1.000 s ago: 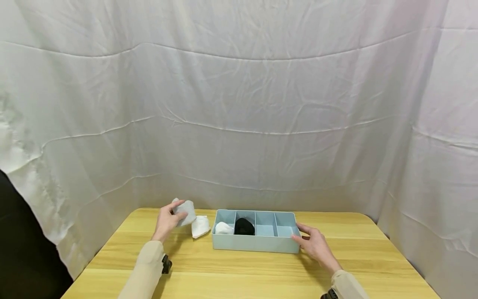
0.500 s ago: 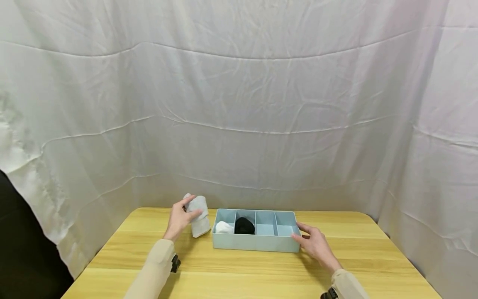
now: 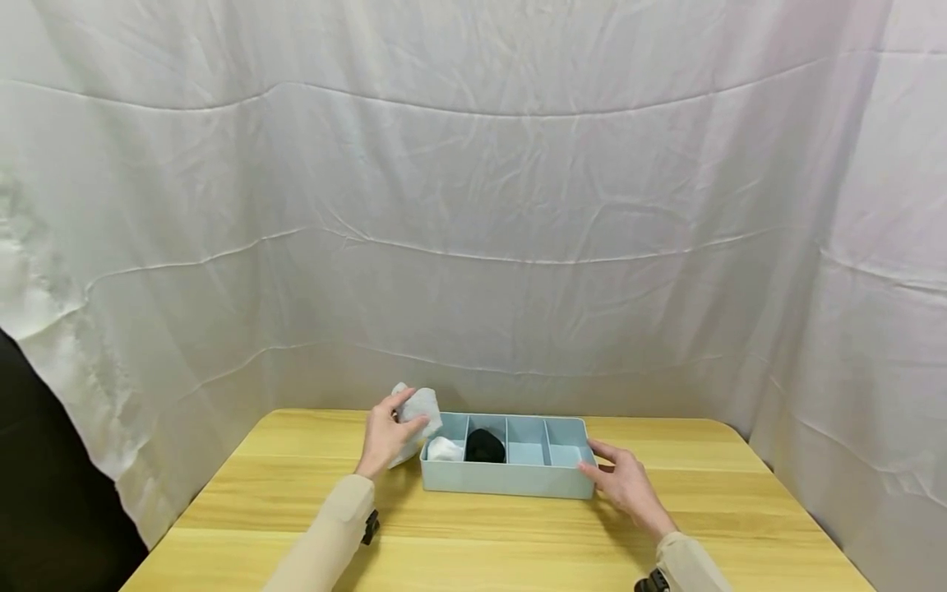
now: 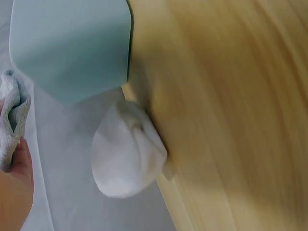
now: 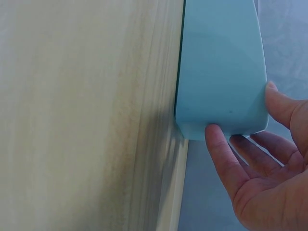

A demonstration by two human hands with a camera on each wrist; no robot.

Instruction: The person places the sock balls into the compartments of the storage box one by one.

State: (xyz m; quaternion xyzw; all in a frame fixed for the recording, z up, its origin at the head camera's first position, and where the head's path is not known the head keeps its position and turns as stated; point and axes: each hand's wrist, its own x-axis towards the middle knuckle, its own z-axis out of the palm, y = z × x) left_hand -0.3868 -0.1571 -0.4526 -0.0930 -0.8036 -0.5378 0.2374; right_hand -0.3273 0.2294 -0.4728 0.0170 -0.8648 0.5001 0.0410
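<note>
My left hand (image 3: 385, 437) pinches a folded grey sock (image 3: 420, 411), raised beside the left end of a pale blue divided box (image 3: 510, 478). In the left wrist view, the grey sock (image 4: 12, 118) shows a fuzzy texture at the edge. Below it on the table lies a white rolled-up sock (image 4: 129, 154), largely covered in the head view. My right hand (image 3: 627, 485) holds the box's right end, thumb on the front rim and fingers against the end wall; the right wrist view shows the fingertips touching the box (image 5: 221, 72).
Inside the box, a white bundle (image 3: 445, 450) sits in the leftmost compartment and a black bundle (image 3: 485, 446) in the one beside it. Two bare compartments (image 3: 527, 454) follow to the right. The wooden table (image 3: 473, 543) backs onto a pale curtain (image 3: 473, 312).
My left hand has carried the grey sock to the right, over the white sock and up to the box's left end. The right hand and the box have stayed put.
</note>
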